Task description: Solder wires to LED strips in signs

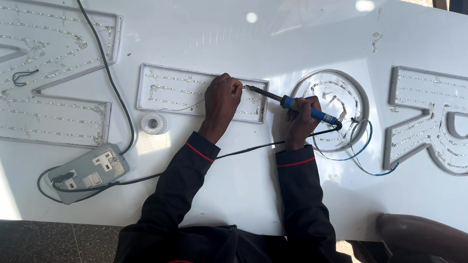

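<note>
Two hands work over a white worktop: the left hand rests knuckles-up inside a rectangular sign tray, its grip curled shut near the tray's right end, though whatever it pinches is too small to make out. The right hand has its grip closed around a blue-handled soldering iron, tip pointing left to the left fingertips. A round tray lies partly hidden behind that hand.

Glossy white table, bright with sun glare; dark speckled floor below near edge.
</note>
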